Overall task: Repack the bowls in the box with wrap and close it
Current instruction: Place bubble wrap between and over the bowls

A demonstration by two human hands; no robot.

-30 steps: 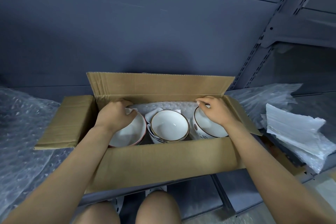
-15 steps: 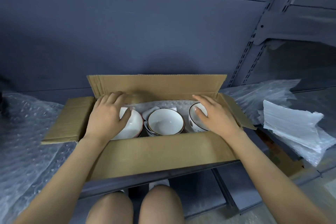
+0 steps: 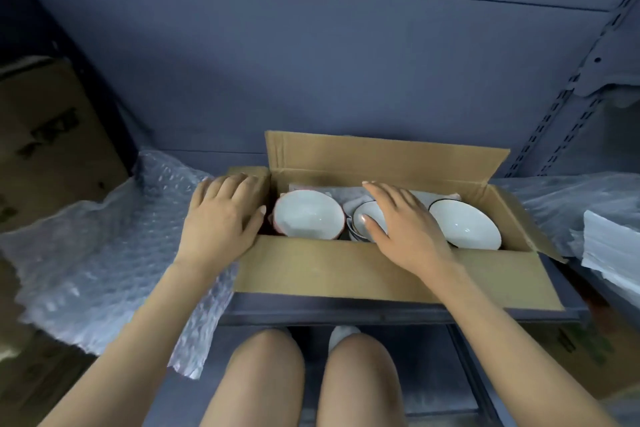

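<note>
An open cardboard box [image 3: 363, 274] sits on a grey shelf, its back flap upright. Inside lie a red-rimmed white bowl [image 3: 308, 217] at the left, a stack of bowls [image 3: 363, 222] in the middle and a dark-rimmed white bowl [image 3: 465, 227] at the right, on a bubble-wrap lining. My left hand [image 3: 221, 218] lies flat over the box's left side flap, fingers straight, holding nothing. My right hand [image 3: 403, 225] hovers flat over the middle stack, fingers spread, covering part of it.
A large sheet of bubble wrap [image 3: 93, 246] spreads over the shelf left of the box. More clear wrap [image 3: 568, 204] and a pile of white foam sheets [image 3: 613, 250] lie at the right. A brown carton [image 3: 52, 142] stands far left. My knees show below the shelf edge.
My left hand has left the left bowl and moved out onto the left flap. My right hand has shifted from the right bowl to over the middle stack. The view has turned left.
</note>
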